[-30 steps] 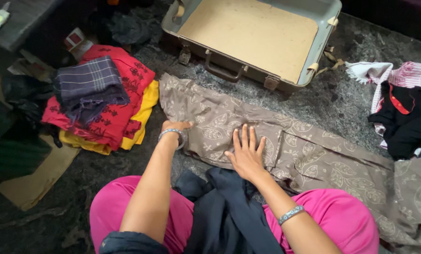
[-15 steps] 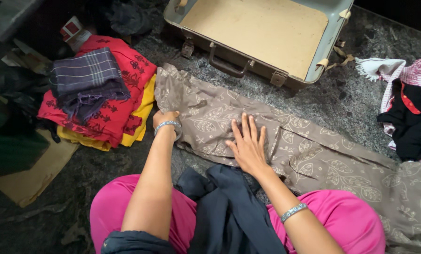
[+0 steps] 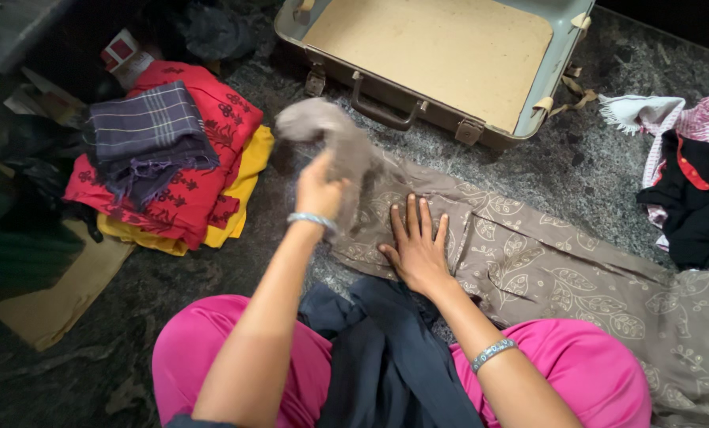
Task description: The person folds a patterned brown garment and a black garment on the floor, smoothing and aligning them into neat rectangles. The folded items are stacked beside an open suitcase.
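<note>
A brown leaf-patterned garment (image 3: 545, 265) lies spread on the dark floor in front of my pink-clad knees. My left hand (image 3: 319, 190) grips its left end and has lifted it off the floor, the cloth blurred in the air. My right hand (image 3: 418, 250) lies flat with fingers spread on the garment's middle. A dark navy cloth (image 3: 382, 349) is bunched between my knees.
An open suitcase (image 3: 442, 59) with a tan lining lies at the top. A stack of folded clothes (image 3: 172, 150), red, yellow and checked purple, is at the left. More loose clothes (image 3: 687, 174) lie at the right. Brown cardboard (image 3: 61, 297) sits lower left.
My left hand closed on the garment's left end and raised it up and to the right. My right hand stayed pressed on the cloth.
</note>
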